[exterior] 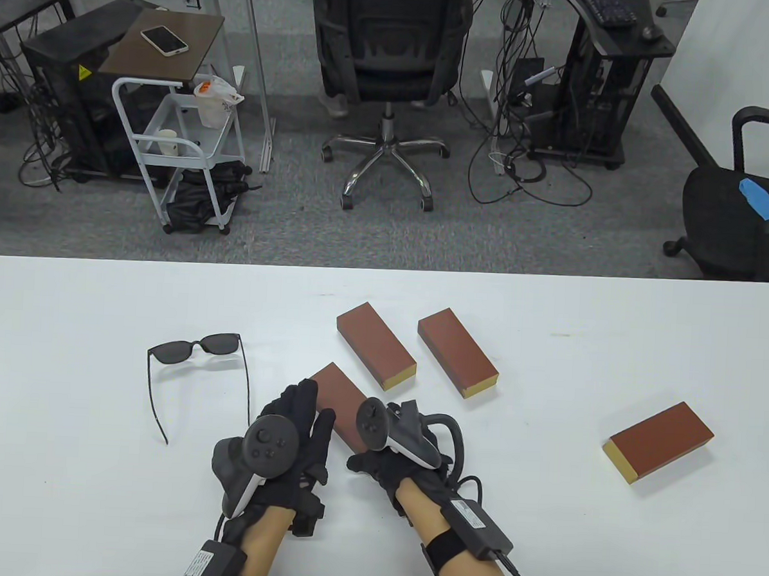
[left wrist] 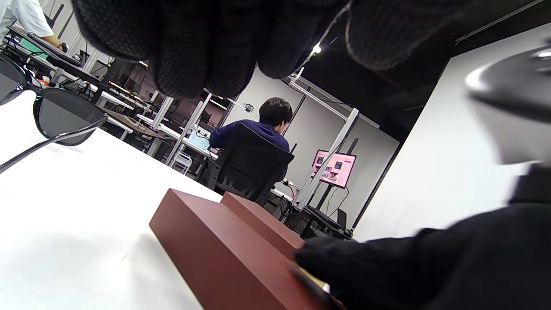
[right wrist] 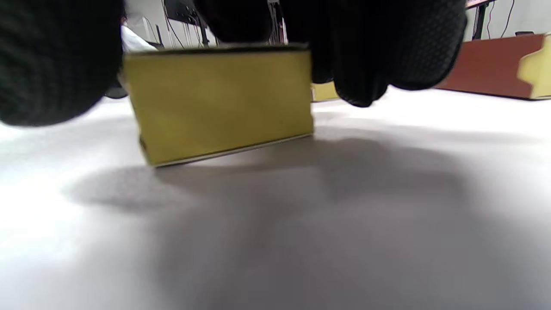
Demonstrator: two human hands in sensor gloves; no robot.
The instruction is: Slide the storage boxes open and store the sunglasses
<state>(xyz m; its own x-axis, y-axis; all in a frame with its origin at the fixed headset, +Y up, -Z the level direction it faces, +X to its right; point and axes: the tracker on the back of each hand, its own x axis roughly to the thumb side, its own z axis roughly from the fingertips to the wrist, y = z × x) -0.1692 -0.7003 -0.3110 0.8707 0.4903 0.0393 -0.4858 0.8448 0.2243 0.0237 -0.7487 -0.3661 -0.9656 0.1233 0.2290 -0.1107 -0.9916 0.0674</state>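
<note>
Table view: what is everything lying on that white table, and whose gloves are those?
Storage boxes: four, reddish-brown with yellow ends, on the table: two side by side mid-table, one apart at right, one nearest between the hands.
Sunglasses: one pair, black, arms unfolded, left of the boxes.
Left hand: black glove, tracker on its back, by the nearest box's left side.
Right hand: black glove, tracker on its back, at that box's near yellow end.

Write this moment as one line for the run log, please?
stage: opening first box | left hand: on nearest box | right hand: at its yellow end | sunglasses: unfolded on table, not stored | other boxes: three, shut
</note>
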